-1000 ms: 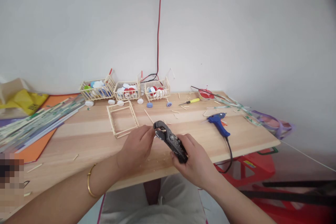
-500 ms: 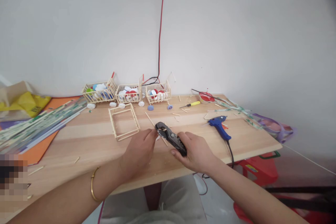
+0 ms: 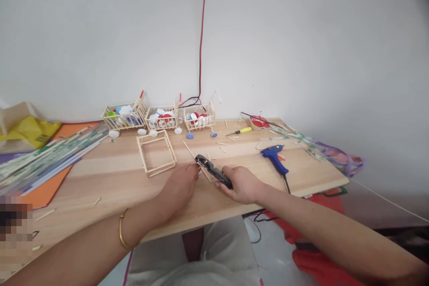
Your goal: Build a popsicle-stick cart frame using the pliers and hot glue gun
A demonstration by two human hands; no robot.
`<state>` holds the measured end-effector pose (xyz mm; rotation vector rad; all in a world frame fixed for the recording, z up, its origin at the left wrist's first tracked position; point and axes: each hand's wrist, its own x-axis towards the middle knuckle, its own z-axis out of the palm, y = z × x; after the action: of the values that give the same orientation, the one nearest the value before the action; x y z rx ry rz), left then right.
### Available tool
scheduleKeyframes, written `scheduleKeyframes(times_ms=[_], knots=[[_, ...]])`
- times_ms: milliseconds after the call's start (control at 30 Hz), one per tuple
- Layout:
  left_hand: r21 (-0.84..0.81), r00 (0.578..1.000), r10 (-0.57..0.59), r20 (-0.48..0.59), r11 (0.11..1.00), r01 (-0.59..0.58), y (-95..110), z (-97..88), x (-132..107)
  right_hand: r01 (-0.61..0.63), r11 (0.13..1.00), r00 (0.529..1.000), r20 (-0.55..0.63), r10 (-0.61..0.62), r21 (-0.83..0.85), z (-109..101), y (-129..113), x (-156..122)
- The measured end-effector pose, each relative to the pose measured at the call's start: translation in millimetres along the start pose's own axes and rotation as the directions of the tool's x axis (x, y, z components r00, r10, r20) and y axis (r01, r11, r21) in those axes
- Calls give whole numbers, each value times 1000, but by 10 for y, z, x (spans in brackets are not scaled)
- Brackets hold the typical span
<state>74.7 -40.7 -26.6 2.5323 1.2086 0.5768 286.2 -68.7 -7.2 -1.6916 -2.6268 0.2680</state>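
My right hand (image 3: 243,184) is wrapped around the handles of black hand pliers (image 3: 214,171), whose jaws point left and away from me. My left hand (image 3: 179,187), with a gold bangle at the wrist, has its fingers pinched together right at the jaws. Something small and pale shows by those fingertips, but the fingers hide most of it. A thin wooden stick (image 3: 189,150) lies on the table and runs beneath the pliers. Just beyond my left hand is an open box-shaped frame (image 3: 143,157) made of sticks.
Three stick carts (image 3: 199,120) with bottle-cap wheels hold coloured caps by the wall. A blue glue gun (image 3: 276,158), yellow-handled screwdriver (image 3: 244,130) and red-filled bowl (image 3: 259,123) lie right. Bundled sticks (image 3: 67,156) cover orange sheets at left. Stick scraps dot the table (image 3: 110,187).
The pliers' handles have come closer together and the jaw gap has narrowed. Both hands stay close together at the jaws. The whole view has shifted slightly.
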Motion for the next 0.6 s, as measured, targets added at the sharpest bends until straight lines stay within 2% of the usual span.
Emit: scheduleKeyframes(times_ms=[133, 233, 333, 433, 533, 600], knots=[[-35, 999, 26, -43, 999, -27, -2, 7, -1, -43, 996, 999, -7, 44, 73, 2, -2, -38], [-59, 998, 14, -65, 998, -17, -1, -28, -9, -103, 989, 995, -6, 104, 106, -57, 117, -14], [-172, 996, -47, -76, 984, 33, 19, -81, -20, -284, 959, 959, -8, 284, 0, -131, 351, 65], [-303, 991, -135, -27, 945, 120, 45, -113, -27, -431, 896, 902, -27, 431, -109, -138, 572, 147], [-414, 982, -186, 36, 891, 184, 47, -102, -24, -424, 898, 905, -102, 414, -119, -92, 655, 186], [-498, 974, -218, 56, 840, 216, 28, -80, -17, -399, 910, 906, -202, 373, -113, -75, 617, 196]])
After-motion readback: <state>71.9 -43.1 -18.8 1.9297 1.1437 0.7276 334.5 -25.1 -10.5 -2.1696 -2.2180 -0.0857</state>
